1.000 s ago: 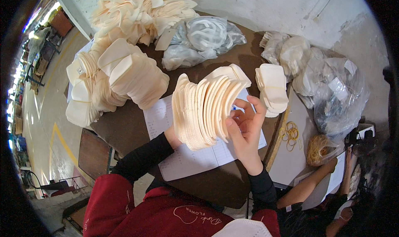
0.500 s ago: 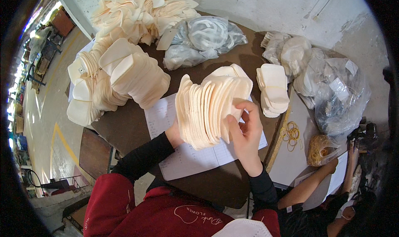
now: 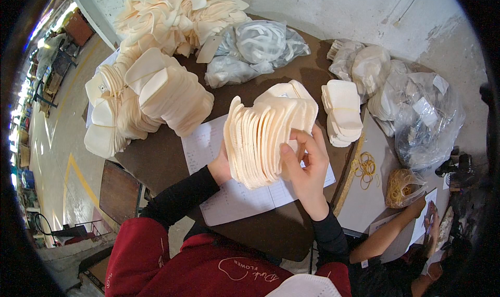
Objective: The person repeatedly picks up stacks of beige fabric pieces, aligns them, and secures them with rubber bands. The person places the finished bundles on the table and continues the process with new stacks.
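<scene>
A thick bundle of cream cloth-like pads (image 3: 255,140) with rounded ends is held upright above the papers, fanned out along its near edge. Gripping its left side is my left hand (image 3: 222,164), whose fingers are mostly hidden behind the pads. My right hand (image 3: 307,166) pinches a pad at the bundle's right edge between thumb and fingers. Below lie printed sheets (image 3: 237,209) on the brown table (image 3: 281,234). To the right of the bundle rests a smaller banded stack of similar pads (image 3: 342,112).
Banded pad stacks (image 3: 169,94) stand left, before a loose pad heap (image 3: 179,15). A clear bag of white strips (image 3: 260,44) sits behind. Rubber bands (image 3: 365,166), a bag of bands (image 3: 403,187) and filled plastic bags (image 3: 427,120) lie right. A co-worker's arm (image 3: 388,232) reaches in lower right.
The bundle has shifted slightly right in my hands. My right thumb and fingers have moved a little along its right edge. The co-worker's hands have moved over the paper.
</scene>
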Motion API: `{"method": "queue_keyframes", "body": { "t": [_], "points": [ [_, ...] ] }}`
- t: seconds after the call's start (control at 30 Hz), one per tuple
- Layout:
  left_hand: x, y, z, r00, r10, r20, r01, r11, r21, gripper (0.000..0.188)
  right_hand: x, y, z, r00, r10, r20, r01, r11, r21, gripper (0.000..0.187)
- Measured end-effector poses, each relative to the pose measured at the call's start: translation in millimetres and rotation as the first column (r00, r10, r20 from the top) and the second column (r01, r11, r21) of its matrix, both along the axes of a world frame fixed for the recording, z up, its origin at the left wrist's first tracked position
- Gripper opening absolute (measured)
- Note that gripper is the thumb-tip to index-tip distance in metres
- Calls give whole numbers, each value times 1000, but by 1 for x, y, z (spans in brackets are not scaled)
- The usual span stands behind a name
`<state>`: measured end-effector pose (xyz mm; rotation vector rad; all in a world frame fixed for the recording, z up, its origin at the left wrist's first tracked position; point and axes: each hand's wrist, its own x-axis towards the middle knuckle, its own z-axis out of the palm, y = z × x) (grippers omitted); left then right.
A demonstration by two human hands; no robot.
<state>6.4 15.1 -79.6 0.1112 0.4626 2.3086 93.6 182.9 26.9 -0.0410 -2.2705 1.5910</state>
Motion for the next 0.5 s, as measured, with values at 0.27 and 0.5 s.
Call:
{"method": "queue_keyframes", "body": {
  "t": [0.27, 0.5],
  "points": [
    [2, -1, -7, 996, -75, 49, 72, 996, 60, 47, -5, 1, -12, 984, -27, -174, 55, 986, 156, 23],
    [5, -5, -8, 994, -108, 35, 105, 991, 87, 47, -7, -1, -16, 985, -87, -148, 104, 988, 110, 26]
  ]
}}
